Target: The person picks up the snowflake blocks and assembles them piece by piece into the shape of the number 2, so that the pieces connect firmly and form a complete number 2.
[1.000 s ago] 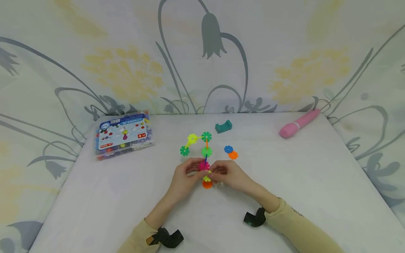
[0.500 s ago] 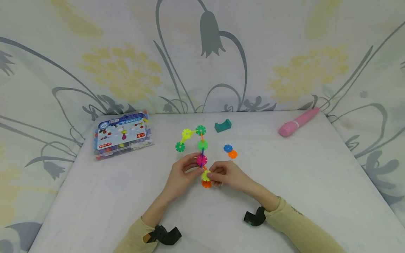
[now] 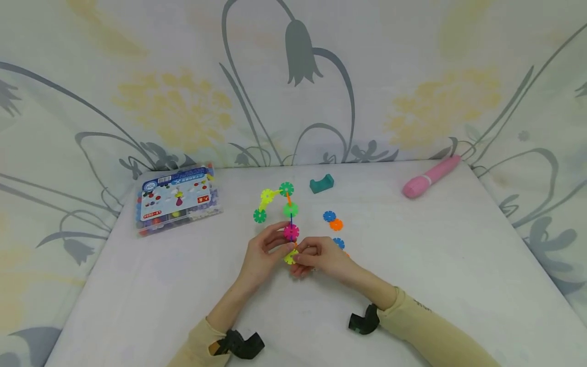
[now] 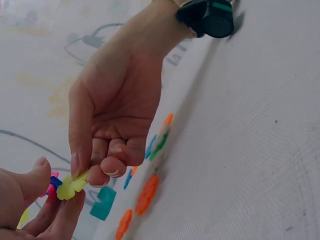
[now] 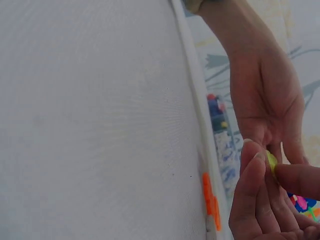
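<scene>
In the head view my left hand (image 3: pixel 262 257) grips the near part of a chain of interlocking snowflake discs, fingers behind the pink disc (image 3: pixel 291 232) and thumb close to the yellow disc (image 3: pixel 291 256). Facing it, my right hand (image 3: pixel 323 255) pinches that yellow disc (image 4: pixel 72 185) between thumb and fingers, as the left wrist view shows. The chain's far part bends left through a light green disc (image 3: pixel 290 209), a green disc (image 3: pixel 286 189) and another yellow disc (image 3: pixel 267 195) to an end green disc (image 3: pixel 260 216). Fingers partly cover the joint being handled.
Loose blue discs (image 3: pixel 329 216) and orange discs (image 3: pixel 336 224) lie beyond and beside the right hand. A teal block (image 3: pixel 322 183) sits behind them. At the back left stands a clear box (image 3: pixel 179 199) of pieces; a pink cylindrical object (image 3: pixel 431 177) lies back right.
Both hands and the chain have shifted slightly left. The right hand has turned lower over the yellow disc and now hides the orange disc below it; another blue disc shows beside that hand.
</scene>
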### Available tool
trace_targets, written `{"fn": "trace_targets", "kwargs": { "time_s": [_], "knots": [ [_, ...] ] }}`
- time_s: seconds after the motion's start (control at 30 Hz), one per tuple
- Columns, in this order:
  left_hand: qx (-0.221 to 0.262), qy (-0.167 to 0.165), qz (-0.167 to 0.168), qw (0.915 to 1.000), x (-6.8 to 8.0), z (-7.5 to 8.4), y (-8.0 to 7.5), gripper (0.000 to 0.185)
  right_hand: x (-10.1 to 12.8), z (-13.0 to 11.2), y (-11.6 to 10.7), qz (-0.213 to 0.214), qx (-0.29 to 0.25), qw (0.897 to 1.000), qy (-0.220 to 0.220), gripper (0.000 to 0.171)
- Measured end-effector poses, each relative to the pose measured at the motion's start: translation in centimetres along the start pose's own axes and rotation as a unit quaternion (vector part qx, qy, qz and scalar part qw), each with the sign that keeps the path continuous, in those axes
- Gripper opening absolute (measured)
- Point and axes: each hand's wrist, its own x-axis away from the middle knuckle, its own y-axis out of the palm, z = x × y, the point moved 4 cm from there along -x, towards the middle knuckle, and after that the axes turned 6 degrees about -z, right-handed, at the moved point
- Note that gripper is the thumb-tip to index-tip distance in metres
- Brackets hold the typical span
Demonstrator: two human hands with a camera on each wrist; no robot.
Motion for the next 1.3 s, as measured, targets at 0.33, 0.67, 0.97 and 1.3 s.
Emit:
{"fn": "trace_targets", "kwargs": {
  "time_s": [0.33, 0.67, 0.97, 1.3],
  "knots": [
    [-0.005, -0.015, -0.002, 0.9999, 0.08, -0.09, -0.04, 0.048, 0.21, -0.24, 0.08, 0.001, -0.011, 1.000, -0.005, 0.021],
    [-0.004, -0.028, -0.017, 0.9994, 0.32, -0.09, 0.22, 0.047, 0.35, -0.25, -0.02, 0.020, 0.047, 0.999, 0.002, 0.018],
    [-0.018, 0.006, -0.045, 0.9988, 0.09, 0.40, 0.24, 0.047, 0.48, -0.05, 0.16, 0.009, -0.006, 1.000, -0.003, 0.018],
    [-0.020, -0.011, -0.039, 0.9990, 0.14, 0.43, -0.13, 0.048, 0.63, -0.05, 0.82, 0.027, -0.012, 0.999, -0.030, 0.019]
  ]
}}
